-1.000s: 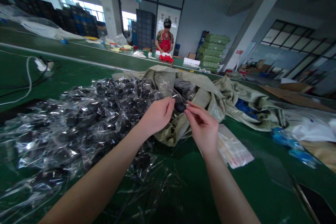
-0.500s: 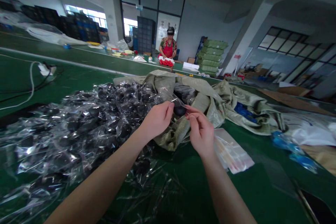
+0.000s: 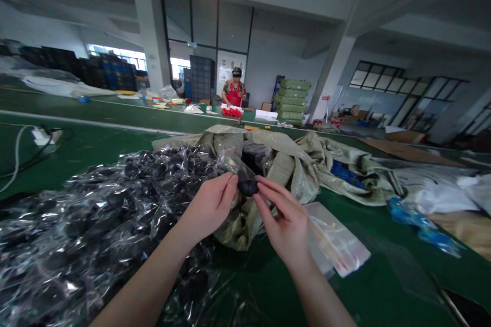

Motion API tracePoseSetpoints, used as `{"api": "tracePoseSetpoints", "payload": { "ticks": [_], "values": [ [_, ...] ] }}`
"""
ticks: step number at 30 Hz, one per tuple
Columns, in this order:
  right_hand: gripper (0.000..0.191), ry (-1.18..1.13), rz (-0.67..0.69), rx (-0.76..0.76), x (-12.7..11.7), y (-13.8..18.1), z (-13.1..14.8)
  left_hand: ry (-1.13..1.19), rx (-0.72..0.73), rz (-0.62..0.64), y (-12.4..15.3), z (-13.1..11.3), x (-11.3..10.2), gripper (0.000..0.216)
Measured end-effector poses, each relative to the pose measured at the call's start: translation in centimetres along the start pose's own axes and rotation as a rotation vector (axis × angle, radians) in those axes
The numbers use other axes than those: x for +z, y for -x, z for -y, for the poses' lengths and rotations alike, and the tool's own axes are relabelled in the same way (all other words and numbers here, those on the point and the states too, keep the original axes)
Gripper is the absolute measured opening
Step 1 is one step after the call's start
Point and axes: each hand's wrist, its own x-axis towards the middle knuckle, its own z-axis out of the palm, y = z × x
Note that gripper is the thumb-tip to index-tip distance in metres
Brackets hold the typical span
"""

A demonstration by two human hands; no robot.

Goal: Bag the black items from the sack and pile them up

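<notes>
My left hand (image 3: 210, 203) is closed at the fingertips on a small clear plastic bag (image 3: 237, 162). A rounded black object (image 3: 248, 188) sits between my two hands, against or inside this bag; which of the two I cannot tell. My right hand (image 3: 286, 213) pinches the object's right end between thumb and fingers. Left of my hands spreads a large heap of similar black pieces in clear bags (image 3: 111, 209). Just behind my hands lies an opened olive woven sack (image 3: 284, 171) with dark contents. Flat clear bags (image 3: 337, 245) are stacked beside my right forearm.
On the green table (image 3: 95, 135), a white power strip (image 3: 46, 135) with cords lies at left. To the right are another woven sack (image 3: 356, 173) with blue contents and blue plastic wrap (image 3: 422, 225). A person in a red apron (image 3: 233, 94) stands across the tables.
My right fingers have shifted from the bag's edge onto the black object's end. The object sits lower between my hands. The whole view has tilted up and turned slightly right.
</notes>
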Motion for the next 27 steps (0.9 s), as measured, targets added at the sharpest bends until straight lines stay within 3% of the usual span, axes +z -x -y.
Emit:
{"api": "tracePoseSetpoints", "payload": {
  "ticks": [5,27],
  "values": [
    [0.025,-0.004,-0.044,0.003,0.06,-0.14,0.31,-0.009,-0.022,0.007,0.12,-0.44,0.08,0.039],
    [0.015,0.094,0.037,0.038,0.19,-0.05,-0.12,-0.165,0.035,-0.035,-0.06,-0.39,0.26,0.033]
  ]
}}
